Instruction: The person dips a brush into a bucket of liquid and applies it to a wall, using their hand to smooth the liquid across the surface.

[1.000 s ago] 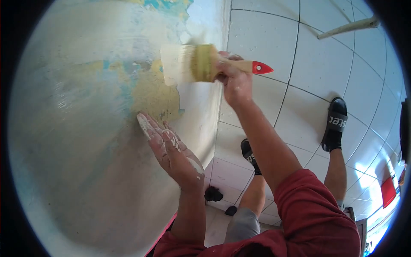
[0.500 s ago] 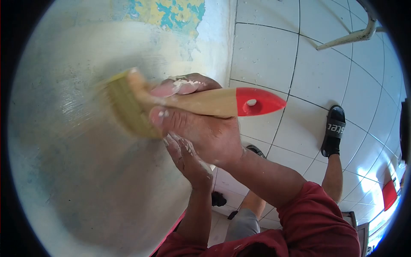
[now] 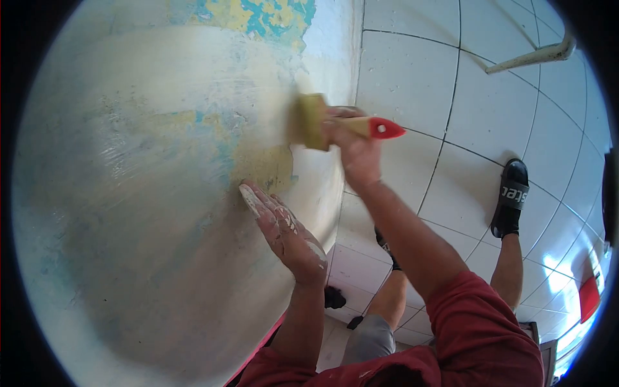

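My right hand (image 3: 358, 149) is wrapped round the wooden handle of a wide paintbrush (image 3: 314, 122). The brush has pale bristles, and its handle ends in a red tip with a hole. Its slightly blurred bristles are at the wall (image 3: 161, 258), close to the edge where wall and floor meet; whether they touch is hard to tell. Lower down, my left hand (image 3: 284, 231) rests against the wall with its fingers stretched out, holding nothing. White paint or plaster is smeared on its fingers and palm.
Old turquoise and yellow paint (image 3: 271, 19) shows in patches on the whitish wall. White floor tiles (image 3: 412, 84) lie to the right, with a whitish metal leg (image 3: 532, 58) above them. My foot in a black slide sandal (image 3: 514, 193) stands there. A red object (image 3: 589, 298) is at far right.
My right hand has carried the paintbrush away from me and rightward, towards the wall's edge. My left hand stays at the wall, now plainly visible. A yellowish bare patch has come into view.
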Tool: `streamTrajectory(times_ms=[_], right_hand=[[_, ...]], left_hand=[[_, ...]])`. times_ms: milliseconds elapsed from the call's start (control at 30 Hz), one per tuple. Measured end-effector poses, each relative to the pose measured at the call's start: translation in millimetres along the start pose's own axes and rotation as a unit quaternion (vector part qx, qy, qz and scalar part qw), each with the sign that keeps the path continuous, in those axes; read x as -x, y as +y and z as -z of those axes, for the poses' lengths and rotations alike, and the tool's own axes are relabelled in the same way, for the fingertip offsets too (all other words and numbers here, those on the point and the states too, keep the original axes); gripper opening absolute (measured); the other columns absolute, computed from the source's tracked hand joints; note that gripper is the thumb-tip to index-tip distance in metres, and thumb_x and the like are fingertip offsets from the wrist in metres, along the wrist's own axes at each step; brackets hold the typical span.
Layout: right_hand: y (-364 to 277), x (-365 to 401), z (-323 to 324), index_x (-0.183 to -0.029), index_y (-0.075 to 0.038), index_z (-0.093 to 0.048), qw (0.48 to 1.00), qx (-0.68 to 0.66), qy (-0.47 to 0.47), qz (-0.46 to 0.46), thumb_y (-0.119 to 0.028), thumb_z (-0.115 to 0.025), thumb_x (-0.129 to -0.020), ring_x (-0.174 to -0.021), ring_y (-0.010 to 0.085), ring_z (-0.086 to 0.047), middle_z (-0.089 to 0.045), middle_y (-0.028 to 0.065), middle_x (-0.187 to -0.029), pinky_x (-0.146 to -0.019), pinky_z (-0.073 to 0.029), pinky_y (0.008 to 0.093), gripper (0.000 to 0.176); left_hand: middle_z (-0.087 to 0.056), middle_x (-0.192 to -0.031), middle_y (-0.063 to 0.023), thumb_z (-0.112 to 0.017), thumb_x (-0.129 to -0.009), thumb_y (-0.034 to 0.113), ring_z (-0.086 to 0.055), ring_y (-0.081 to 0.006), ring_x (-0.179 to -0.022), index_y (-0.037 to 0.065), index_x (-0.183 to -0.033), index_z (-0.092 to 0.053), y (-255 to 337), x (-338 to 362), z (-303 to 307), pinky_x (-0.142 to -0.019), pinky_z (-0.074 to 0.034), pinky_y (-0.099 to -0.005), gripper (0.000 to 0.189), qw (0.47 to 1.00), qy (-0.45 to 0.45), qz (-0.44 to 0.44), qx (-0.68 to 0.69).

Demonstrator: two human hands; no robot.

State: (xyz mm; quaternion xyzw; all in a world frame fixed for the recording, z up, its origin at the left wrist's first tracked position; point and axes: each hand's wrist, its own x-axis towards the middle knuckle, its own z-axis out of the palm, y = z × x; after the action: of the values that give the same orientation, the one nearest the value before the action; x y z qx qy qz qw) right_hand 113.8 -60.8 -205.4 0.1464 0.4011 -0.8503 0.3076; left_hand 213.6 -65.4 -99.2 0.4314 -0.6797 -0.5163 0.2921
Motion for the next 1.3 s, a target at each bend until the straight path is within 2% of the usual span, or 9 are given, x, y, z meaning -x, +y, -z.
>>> streamTrajectory(times_ms=[100,300,367,433,800,1033,1167,1267,1300], right_hand=[[-52,39,-63,-0.101,0.0,-0.061,0.972,0.066,-0.134,0.183,-0.007,-0.066,-0.086,-0.1,0.02,-0.062,-0.058,0.0088,-0.108,-0.089,-0.055,0.0331,0.017],[-95,44,-99,-0.101,-0.002,-0.063,0.912,-0.317,-0.244,0.091,-0.008,-0.067,-0.086,-0.103,0.0177,-0.06,-0.059,0.0093,-0.11,-0.091,-0.053,0.0327,0.017],[-72,19,-64,-0.099,-0.001,-0.066,0.975,-0.006,-0.209,0.079,-0.012,-0.07,-0.083,-0.099,0.0159,-0.059,-0.06,0.0095,-0.109,-0.086,-0.052,0.0315,0.02],[-34,-1,-36,-0.101,-0.003,-0.066,0.988,-0.1,-0.117,-0.015,-0.006,-0.073,-0.078,-0.089,0.0158,-0.063,-0.063,0.0069,-0.096,-0.076,-0.053,0.0293,0.024],[124,-69,113,-0.101,0.0,-0.063,0.98,0.08,0.18,0.016,-0.005,-0.068,-0.079,-0.078,0.0156,-0.059,-0.062,0.0063,-0.091,-0.065,-0.048,0.0284,0.023],[51,-4,14,-0.098,-0.001,-0.065,0.99,-0.057,-0.001,0.132,-0.017,-0.068,-0.087,-0.091,0.016,-0.063,-0.065,0.0066,-0.095,-0.08,-0.052,0.0315,0.02],[-31,35,-14,-0.095,-0.002,-0.071,0.962,-0.229,-0.15,0.01,-0.012,-0.074,-0.082,-0.087,0.0143,-0.064,-0.065,0.0056,-0.096,-0.077,-0.054,0.0302,0.017],[-16,9,12,-0.092,-0.004,-0.064,0.963,0.111,-0.231,0.082,-0.007,-0.066,-0.085,-0.096,0.0139,-0.064,-0.063,0.0047,-0.1,-0.084,-0.053,0.03,0.008],[11,-7,20,-0.093,-0.004,-0.065,0.983,-0.053,-0.17,0.043,-0.014,-0.069,-0.084,-0.094,0.0148,-0.064,-0.064,0.0035,-0.097,-0.082,-0.053,0.0305,0.014]], left_hand=[[-0.016,-0.159,-0.0101,-0.033,-0.102,0.022,-0.014,-0.0208,-0.146,0.002,-0.152,-0.009,-7,2,5,-0.119,-0.011,-0.0392,0.059,0.999,0.013,-0.013,-0.042],[-0.036,-0.146,-0.0114,-0.037,-0.101,0.026,-0.033,-0.0283,-0.138,0.001,-0.148,-0.018,-25,11,36,-0.114,-0.026,-0.0409,0.057,0.96,0.023,-0.023,-0.279],[-0.03,-0.151,-0.0116,-0.036,-0.101,0.028,-0.027,-0.0276,-0.142,0.002,-0.15,-0.015,-9,10,19,-0.116,-0.021,-0.0402,0.059,0.952,-0.022,-0.051,-0.3],[0.0,-0.16,-0.0138,-0.036,-0.1,0.025,-0.003,-0.0251,-0.148,0.003,-0.152,0.001,-3,1,-2,-0.119,-0.002,-0.0405,0.067,0.999,0.02,-0.006,0.024],[0.008,-0.16,-0.0116,-0.025,-0.102,0.036,0.008,-0.0271,-0.148,0.006,-0.152,0.006,-13,-1,-7,-0.118,0.007,-0.0427,0.066,0.999,-0.003,-0.045,-0.011],[0.004,-0.16,-0.0132,-0.027,-0.102,0.034,0.007,-0.0243,-0.148,0.006,-0.152,0.004,-15,-2,-9,-0.119,0.005,-0.042,0.065,0.999,0.025,-0.036,0.009],[0.002,-0.16,-0.0123,-0.028,-0.102,0.033,0.006,-0.0225,-0.148,0.006,-0.152,0.002,-14,-1,-14,-0.119,0.005,-0.0418,0.064,0.999,-0.011,-0.044,0.023],[0.001,-0.16,-0.0093,-0.026,-0.102,0.033,0.006,-0.0224,-0.148,0.008,-0.153,0.0,-16,-1,-10,-0.119,0.007,-0.0429,0.063,0.999,-0.002,-0.051,0.007],[0.001,-0.16,-0.0093,-0.026,-0.102,0.033,0.006,-0.0224,-0.148,0.008,-0.153,0.0,-16,-1,-10,-0.119,0.007,-0.0429,0.063,0.999,-0.003,-0.05,0.004]])
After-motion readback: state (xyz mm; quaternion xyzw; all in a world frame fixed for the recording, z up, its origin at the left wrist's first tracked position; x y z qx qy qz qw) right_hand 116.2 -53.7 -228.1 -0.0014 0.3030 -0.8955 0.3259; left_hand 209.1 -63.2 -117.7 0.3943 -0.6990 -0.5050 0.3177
